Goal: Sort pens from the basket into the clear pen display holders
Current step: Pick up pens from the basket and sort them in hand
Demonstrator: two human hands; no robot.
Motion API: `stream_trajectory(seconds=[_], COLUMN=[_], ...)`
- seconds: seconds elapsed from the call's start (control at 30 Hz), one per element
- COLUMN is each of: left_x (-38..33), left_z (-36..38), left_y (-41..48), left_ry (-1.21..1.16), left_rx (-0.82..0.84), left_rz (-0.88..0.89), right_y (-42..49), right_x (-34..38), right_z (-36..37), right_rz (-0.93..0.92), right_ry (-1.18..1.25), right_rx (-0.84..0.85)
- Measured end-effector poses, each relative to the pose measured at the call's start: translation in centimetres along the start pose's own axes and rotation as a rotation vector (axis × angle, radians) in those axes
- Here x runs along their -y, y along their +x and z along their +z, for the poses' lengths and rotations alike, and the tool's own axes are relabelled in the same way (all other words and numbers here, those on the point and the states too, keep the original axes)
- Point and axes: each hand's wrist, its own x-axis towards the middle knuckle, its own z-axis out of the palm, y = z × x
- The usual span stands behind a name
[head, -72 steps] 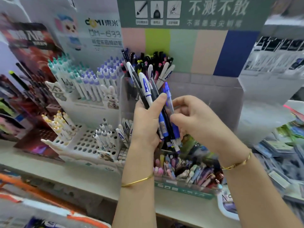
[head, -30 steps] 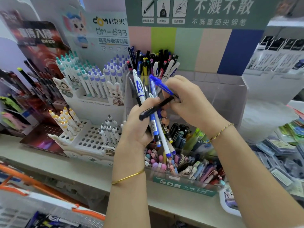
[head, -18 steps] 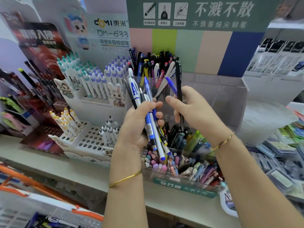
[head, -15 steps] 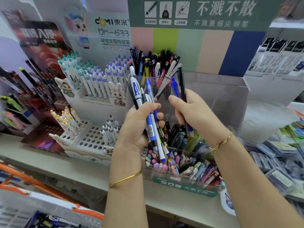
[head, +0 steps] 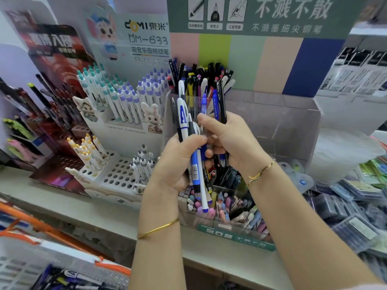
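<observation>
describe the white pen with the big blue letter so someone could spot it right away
Find the clear holder below the green sign. In front, the left hand grips a bundle of pens. The white pen sits at its left, the only one with a large blue letter A.

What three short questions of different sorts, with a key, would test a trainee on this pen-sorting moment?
1. True or false: the left hand holds a bunch of pens.
2. Which pens does the right hand hold upright? A) a black pen and a blue pen; B) two yellow pens; C) none.
3. Fill in: the clear holder stands ______ the hands.

Key: 1 true. 2 A. 3 behind; its left compartment is packed with pens, while its right part looks empty.
</observation>
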Motion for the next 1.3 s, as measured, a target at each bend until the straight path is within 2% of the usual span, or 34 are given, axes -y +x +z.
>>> stream_trajectory(seconds=[0.07, 0.17, 0.23, 0.3, 0.37, 0.43, 0.57, 0.7, 0.87, 1.07, 1.13, 1.3], left_x=[-0.2, 0.0, 0.3, 0.6, 0.6, 0.5, 0.4, 0.6, 0.9, 0.4, 0.3, 0.4], left_z=[0.2, 0.3, 0.1, -0.3, -0.6, -0.6, 0.1, 0.3, 0.3, 1.0, 0.9, 0.5], left_y=[0.0, 0.2, 0.4, 0.6, 0.8, 0.9, 0.8, 1.1, 1.2, 1.2, 1.2, 1.4], left_ry=[-0.082, -0.152, -0.171, -0.17, -0.158, -0.135, -0.03, -0.001, 0.01, -0.042, -0.028, -0.016], left_rx=[-0.066, -0.154, -0.223, -0.298, -0.352, -0.369, -0.4, -0.427, -0.47, -0.534, -0.557, -0.551], left_rz=[-0.022, -0.029, -0.029, -0.008, 0.033, 0.073, 0.103, 0.123, 0.131, 0.11, 0.075, 0.053], right_y=[0.2, 1.0, 1.1, 0.6, -0.3, -1.1, -2.0, -2.2, -2.1, -1.7, -1.7, -1.7], right_x=[-0.2, -0.5, -0.1, 0.5, 0.9, 0.7, 0.0, -0.3, 0.1, -0.2, 0.1, 0.8], right_z=[0.4, 0.5, 0.1, -0.5, -0.7, -0.9, -0.9, -0.6, -0.8, -0.5, -0.6, -0.9], right_rz=[-0.042, -0.2, -0.286, -0.255, -0.154, -0.09, -0.037, -0.096, -0.092, -0.072, -0.055, 0.012], right_ry=[0.013, -0.108, -0.126, -0.112, -0.155, -0.2, -0.234, -0.413, -0.499, -0.637, -0.635, -0.46], right_rx=[-0.099, -0.322, -0.382, -0.322, -0.175, -0.041, 0.115, 0.13, 0.164, 0.072, 0.093, 0.207])
